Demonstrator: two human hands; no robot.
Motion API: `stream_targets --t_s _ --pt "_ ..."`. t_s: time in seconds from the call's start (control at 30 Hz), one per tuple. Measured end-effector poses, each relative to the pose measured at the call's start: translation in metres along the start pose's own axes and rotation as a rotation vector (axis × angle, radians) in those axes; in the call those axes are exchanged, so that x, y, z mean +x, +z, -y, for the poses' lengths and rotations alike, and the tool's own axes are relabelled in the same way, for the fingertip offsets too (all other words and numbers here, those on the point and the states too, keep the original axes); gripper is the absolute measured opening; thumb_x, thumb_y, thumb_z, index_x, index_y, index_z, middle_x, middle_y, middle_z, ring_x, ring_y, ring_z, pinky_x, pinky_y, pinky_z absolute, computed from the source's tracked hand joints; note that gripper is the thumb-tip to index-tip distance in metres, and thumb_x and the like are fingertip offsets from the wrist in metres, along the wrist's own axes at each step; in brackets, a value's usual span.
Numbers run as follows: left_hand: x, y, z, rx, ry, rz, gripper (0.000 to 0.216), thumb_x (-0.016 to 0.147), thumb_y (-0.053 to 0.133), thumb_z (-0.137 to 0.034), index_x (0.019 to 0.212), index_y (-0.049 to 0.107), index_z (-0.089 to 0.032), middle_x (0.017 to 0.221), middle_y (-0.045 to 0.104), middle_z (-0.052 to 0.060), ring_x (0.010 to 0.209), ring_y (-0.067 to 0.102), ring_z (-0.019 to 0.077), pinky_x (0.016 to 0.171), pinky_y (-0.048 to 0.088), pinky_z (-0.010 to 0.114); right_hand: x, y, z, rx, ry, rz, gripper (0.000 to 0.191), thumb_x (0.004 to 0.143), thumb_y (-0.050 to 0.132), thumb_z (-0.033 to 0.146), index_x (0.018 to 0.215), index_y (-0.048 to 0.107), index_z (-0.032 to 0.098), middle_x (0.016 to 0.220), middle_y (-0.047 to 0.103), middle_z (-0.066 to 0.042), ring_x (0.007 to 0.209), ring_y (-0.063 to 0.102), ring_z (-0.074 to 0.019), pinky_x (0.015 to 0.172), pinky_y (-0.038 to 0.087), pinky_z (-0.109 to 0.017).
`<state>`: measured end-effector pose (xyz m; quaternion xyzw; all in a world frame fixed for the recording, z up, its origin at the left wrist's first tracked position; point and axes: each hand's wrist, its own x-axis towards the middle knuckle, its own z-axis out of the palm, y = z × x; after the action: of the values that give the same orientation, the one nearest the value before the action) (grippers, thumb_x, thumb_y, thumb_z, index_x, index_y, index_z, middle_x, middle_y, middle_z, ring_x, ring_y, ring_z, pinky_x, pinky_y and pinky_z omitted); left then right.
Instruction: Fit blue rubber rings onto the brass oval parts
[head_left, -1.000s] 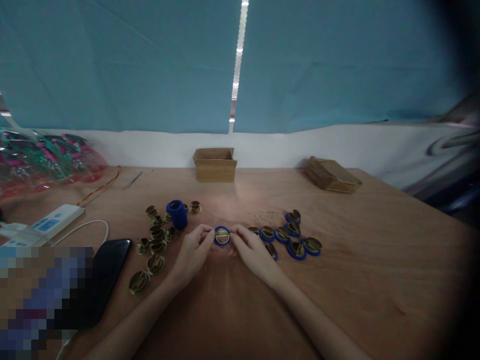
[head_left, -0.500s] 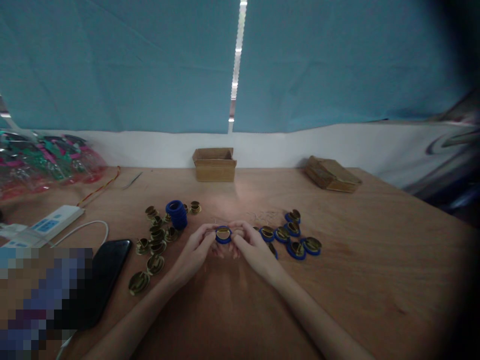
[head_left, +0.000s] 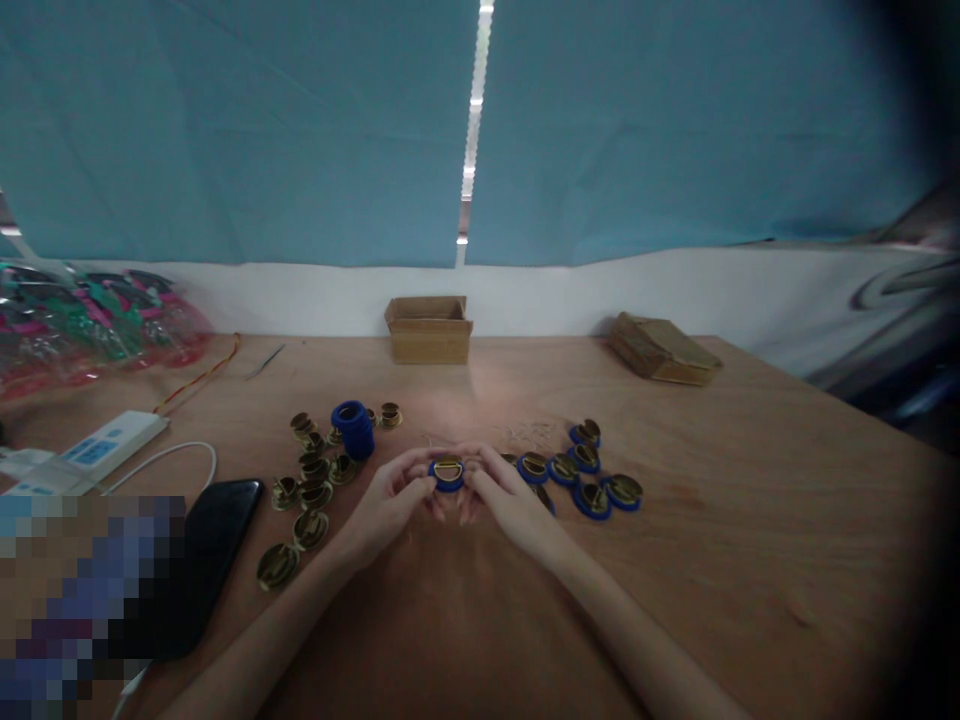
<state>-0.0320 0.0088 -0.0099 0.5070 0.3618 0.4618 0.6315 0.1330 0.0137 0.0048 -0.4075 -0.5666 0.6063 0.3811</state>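
Between my two hands, above the table, is a round gold metal piece with a blue ring [head_left: 448,474] around it. My left hand [head_left: 397,492] pinches its left edge with thumb and fingers. Its right edge is gripped by my right hand [head_left: 501,490]. Left of my hands stands a stack of blue rings [head_left: 353,429], with several bare gold metal pieces [head_left: 314,492] scattered beside it. To the right lie several gold pieces fitted with blue rings [head_left: 592,499]; my right hand partly hides some of them.
An open cardboard box [head_left: 431,345] and a second, flattened-looking box [head_left: 664,350] stand at the back. A black phone [head_left: 214,560], a white power strip [head_left: 105,445] and plastic-wrapped pliers [head_left: 105,315] are on the left. Thin pale strands [head_left: 529,434] lie right of centre.
The held piece has tilted slightly, and its gold face now looks different inside the blue ring. My fingers have shifted a little around it. Everything else stays in place.
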Motion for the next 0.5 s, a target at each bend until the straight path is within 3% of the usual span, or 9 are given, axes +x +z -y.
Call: stream_targets --t_s 0.23,0.37,0.5 --pt "0.0015 -0.0006 0.0012 0.023 -0.015 0.007 0.04 0.079 0.056 -0.019 0.118 0.056 -0.011 0.075 0.07 0.003 0.059 0.062 0.012 0.059 0.051 0.025 -0.0007 0.002 0.0002 -0.035 -0.048 0.026 0.025 0.083 0.043 0.022 0.108 0.045 0.02 0.071 0.055 0.003 0.057 0.053 -0.0117 0.054 0.042 -0.025" --pt "0.0001 -0.0006 0.0038 -0.006 -0.033 -0.011 0.031 0.084 0.054 -0.028 0.11 0.06 -0.013 0.079 0.071 0.005 0.069 0.066 0.0161 0.068 0.054 0.031 -0.0037 -0.0012 0.0034 -0.103 -0.077 0.012 0.027 0.083 0.041 0.017 0.109 0.046 0.021 0.072 0.053 0.004 0.06 0.051 -0.0113 0.056 0.042 -0.024" --pt "-0.0003 -0.001 0.003 0.05 -0.065 -0.003 0.034 0.085 0.054 -0.038 0.105 0.06 -0.012 0.074 0.071 0.006 0.064 0.068 0.0183 0.065 0.055 0.033 -0.0057 -0.0029 0.0055 -0.142 -0.081 0.026 0.032 0.083 0.04 0.015 0.114 0.045 0.022 0.074 0.053 0.004 0.057 0.048 -0.01 0.054 0.04 -0.023"
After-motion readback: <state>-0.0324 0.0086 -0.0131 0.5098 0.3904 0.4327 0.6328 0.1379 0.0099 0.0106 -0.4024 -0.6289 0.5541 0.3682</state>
